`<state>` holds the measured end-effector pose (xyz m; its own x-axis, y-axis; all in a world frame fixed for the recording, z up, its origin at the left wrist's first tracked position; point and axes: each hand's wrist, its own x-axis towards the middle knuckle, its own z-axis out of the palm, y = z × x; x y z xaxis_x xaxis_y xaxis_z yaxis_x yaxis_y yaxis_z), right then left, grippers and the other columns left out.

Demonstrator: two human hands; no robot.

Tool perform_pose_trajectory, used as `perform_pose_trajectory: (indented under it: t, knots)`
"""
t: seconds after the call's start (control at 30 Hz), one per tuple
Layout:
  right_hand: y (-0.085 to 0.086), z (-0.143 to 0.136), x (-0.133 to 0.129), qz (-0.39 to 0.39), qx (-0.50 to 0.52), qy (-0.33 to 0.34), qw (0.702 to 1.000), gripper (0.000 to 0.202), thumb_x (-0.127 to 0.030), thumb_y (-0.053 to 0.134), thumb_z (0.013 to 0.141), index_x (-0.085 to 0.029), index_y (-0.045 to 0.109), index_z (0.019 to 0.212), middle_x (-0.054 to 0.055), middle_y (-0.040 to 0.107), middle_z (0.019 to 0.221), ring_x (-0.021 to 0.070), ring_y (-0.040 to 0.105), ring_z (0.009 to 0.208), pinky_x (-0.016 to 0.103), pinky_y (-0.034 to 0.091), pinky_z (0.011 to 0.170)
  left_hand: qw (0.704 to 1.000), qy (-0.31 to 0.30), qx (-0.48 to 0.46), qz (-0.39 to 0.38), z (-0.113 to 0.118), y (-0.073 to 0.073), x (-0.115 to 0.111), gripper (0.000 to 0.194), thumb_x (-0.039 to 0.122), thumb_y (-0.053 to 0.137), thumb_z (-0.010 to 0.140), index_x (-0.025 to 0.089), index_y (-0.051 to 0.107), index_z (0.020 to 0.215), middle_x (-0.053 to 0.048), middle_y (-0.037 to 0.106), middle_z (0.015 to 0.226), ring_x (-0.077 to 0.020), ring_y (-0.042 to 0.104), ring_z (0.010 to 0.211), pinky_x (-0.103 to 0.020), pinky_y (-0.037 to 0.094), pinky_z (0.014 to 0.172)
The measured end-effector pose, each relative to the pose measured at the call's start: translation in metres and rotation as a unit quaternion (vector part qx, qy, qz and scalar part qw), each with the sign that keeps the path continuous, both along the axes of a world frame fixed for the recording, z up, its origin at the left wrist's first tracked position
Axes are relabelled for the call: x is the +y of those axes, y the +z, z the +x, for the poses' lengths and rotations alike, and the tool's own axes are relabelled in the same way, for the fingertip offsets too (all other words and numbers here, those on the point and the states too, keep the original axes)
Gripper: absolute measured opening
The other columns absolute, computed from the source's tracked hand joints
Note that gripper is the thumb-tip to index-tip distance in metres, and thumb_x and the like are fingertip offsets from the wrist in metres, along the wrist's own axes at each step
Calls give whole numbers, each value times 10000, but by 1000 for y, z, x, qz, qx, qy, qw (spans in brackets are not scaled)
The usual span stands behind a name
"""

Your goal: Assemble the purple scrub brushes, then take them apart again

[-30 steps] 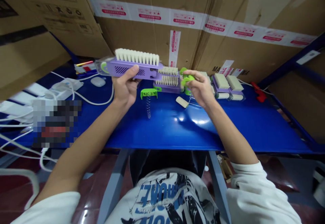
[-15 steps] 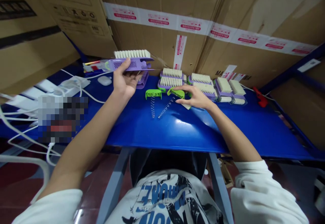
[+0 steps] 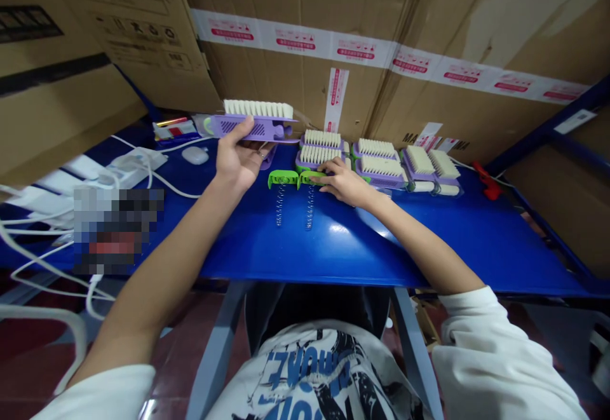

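My left hand (image 3: 237, 158) is closed round a purple scrub brush (image 3: 248, 129), held above the table with its white bristles (image 3: 260, 109) upward. Part of another purple piece shows behind that hand. On the table, my right hand (image 3: 340, 182) has its fingers on a green plastic piece (image 3: 309, 179) with a metal spring (image 3: 309, 207) stretching from it toward me. Just left of it lies a matching green piece (image 3: 283, 179) with its own spring (image 3: 279, 205). The two green pieces sit side by side, touching or nearly so.
Several purple brushes with white bristles stand along the back, among them one brush (image 3: 381, 167) and one pair (image 3: 431, 162). A red object (image 3: 487, 183) lies at the right. White cables, a power strip (image 3: 128, 169) and a white mouse (image 3: 195, 154) occupy the left. Cardboard (image 3: 286, 80) walls the back.
My right hand has moved left, bringing the green piece and its spring straight beside the other one. My left hand, still holding the brush, has shifted slightly right and down.
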<state>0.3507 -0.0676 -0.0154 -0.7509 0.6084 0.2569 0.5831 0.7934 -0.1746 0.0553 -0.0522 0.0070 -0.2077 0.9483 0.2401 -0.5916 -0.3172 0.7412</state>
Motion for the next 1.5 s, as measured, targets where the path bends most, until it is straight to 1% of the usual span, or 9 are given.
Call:
perform_pose_trajectory:
  t: [0.13, 0.3, 0.4, 0.63, 0.77, 0.93, 1.0, 1.17, 1.5]
  knots:
    - [4, -2, -13, 4, 92, -33, 995, 521, -378, 660, 1116, -250, 688, 1620, 208, 611, 1505, 394, 571, 1425, 648, 564, 1217, 999, -22, 23, -13, 12, 1, -9, 439, 369, 1048, 670, 241, 771, 984, -55, 858, 1088, -287, 809, 1159, -404, 715, 1018]
    - [21, 1, -38, -130, 330, -28, 934, 1183, -792, 780, 955, -336, 176, 1865, 196, 520, 1686, 372, 616, 1458, 557, 647, 1126, 992, -53, 106, 41, 45, -2, -39, 539, 315, 1055, 631, 252, 758, 1076, -24, 848, 1067, -272, 812, 1081, -413, 700, 1009]
    - [33, 6, -57, -165, 334, -9, 928, 1324, -893, 837, 834, -369, 189, 1861, 178, 523, 1730, 404, 537, 1590, 628, 541, 1264, 982, -75, 162, 52, 63, -3, -64, 557, 368, 1095, 601, 250, 788, 1050, -29, 856, 1055, -271, 816, 997, -419, 712, 951]
    - [82, 21, -101, -118, 352, 15, 928, 1099, -957, 663, 913, -416, 364, 1822, 95, 567, 1727, 391, 580, 1566, 602, 576, 1227, 902, -73, 374, 203, 70, 7, -99, 837, 488, 1119, 619, 253, 814, 1362, -130, 817, 1373, -404, 777, 1264, -565, 635, 1139]
    - [109, 24, -111, -75, 282, 38, 956, 622, -697, 890, 909, -403, 811, 1452, 80, 760, 1454, 374, 708, 1380, 618, 563, 1242, 820, 1, 492, 293, 65, 11, -102, 1067, 497, 1123, 582, 351, 738, 1566, -107, 792, 1341, -361, 753, 1107, -537, 632, 1055]
    - [132, 87, -102, 40, 560, 8, 827, 286, -575, 852, 965, -505, 889, 1240, 46, 774, 1279, 327, 768, 1175, 498, 686, 918, 800, 7, 509, 317, 55, 14, -96, 1102, 590, 1107, 571, 337, 742, 1579, -47, 724, 1027, -261, 630, 847, -441, 599, 851]
    - [129, 124, -94, 81, 543, -51, 834, 307, -539, 850, 973, -493, 887, 1275, 76, 785, 1305, 337, 765, 1219, 519, 648, 1004, 814, 6, 486, 317, 52, 16, -93, 1058, 591, 1107, 580, 322, 769, 1545, -69, 758, 1108, -279, 640, 910, -454, 592, 901]
    - [84, 180, -79, 41, 197, -133, 970, 273, -464, 902, 913, -353, 932, 1160, 143, 676, 1474, 393, 659, 1455, 613, 543, 1269, 826, 45, 486, 280, 48, 13, -83, 1093, 598, 1101, 621, 245, 727, 1585, -87, 777, 1204, -285, 660, 990, -460, 577, 965]
    - [32, 169, -92, -52, -60, -168, 983, 741, -209, 737, 912, -231, 683, 1651, 229, 602, 1539, 457, 655, 1426, 687, 576, 1213, 765, 69, 541, 342, 50, 4, -82, 1127, 644, 1036, 732, 236, 614, 1693, -89, 778, 1225, -237, 663, 930, -388, 601, 832]
